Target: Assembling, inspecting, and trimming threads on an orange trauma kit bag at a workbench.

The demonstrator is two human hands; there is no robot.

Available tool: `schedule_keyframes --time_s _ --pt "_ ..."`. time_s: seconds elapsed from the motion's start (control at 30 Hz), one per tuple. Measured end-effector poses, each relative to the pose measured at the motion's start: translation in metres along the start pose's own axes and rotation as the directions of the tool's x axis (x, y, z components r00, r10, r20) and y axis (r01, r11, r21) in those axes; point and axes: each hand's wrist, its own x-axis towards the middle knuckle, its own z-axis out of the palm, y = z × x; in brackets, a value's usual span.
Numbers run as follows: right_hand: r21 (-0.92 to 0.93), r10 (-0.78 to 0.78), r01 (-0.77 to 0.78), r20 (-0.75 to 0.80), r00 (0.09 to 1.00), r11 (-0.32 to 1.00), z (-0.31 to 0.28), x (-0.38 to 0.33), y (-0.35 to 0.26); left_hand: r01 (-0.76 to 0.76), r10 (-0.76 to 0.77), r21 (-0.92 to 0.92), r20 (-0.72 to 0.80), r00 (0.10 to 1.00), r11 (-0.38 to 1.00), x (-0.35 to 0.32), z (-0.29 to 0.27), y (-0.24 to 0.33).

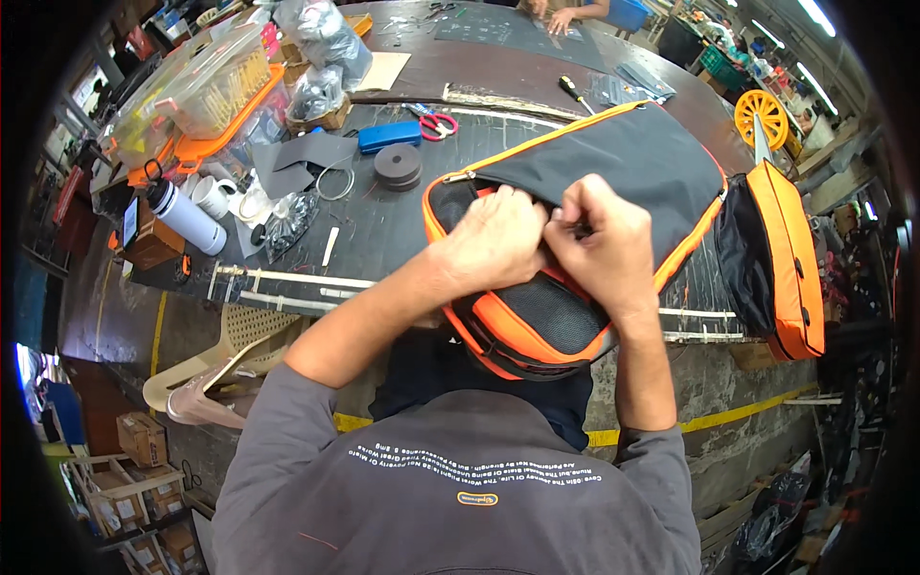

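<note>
The bag [613, 144] lies on the table [383, 249], overhanging its near edge, and looks mostly assembled; the left hand [494, 240] and right hand [606, 247] curl close together over it, their grip impossible to tell, so work there seems unfinished

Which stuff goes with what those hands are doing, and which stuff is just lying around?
Part of the work:
- left hand
- right hand
- black-and-orange bag under them

Probably just lying around, since nobody's touching them:
- pale bottle
- white mug
- blue case
- screwdriver
</note>
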Motion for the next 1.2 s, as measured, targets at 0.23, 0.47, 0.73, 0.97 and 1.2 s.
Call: schedule_keyframes --time_s 0.23,0.47,0.73,0.97,1.2 --pt "-0.129 -0.087 0.086 -0.003 0.996 0.988 0.004 -0.017 0.003 0.096 -0.096 -0.004 0.02 0.995 0.995 0.018 0.025 -0.008" --pt "0.154 0.285 -0.251 -0.268 0.92 0.956 -0.025 -0.026 0.048 0.027 -0.025 -0.545 0.011 1.0 0.838 0.003 -0.04 0.043" --pt "0.153 0.307 -0.287 -0.128 0.943 0.946 0.015 -0.034 0.045 0.44 -0.354 -0.324 0.292 0.888 0.838 -0.005 -0.053 0.018" --pt "0.038 0.184 -0.18 -0.224 0.957 0.983 0.024 -0.045 0.027 0.276 -0.295 0.111 0.458 0.838 0.955 0.018 -0.017 0.026" --pt "0.332 0.35 -0.265 -0.227 0.909 0.905 0.003 -0.052 0.044 -0.133 0.153 -0.673 -0.03 0.988 0.728 -0.033 -0.058 0.032"
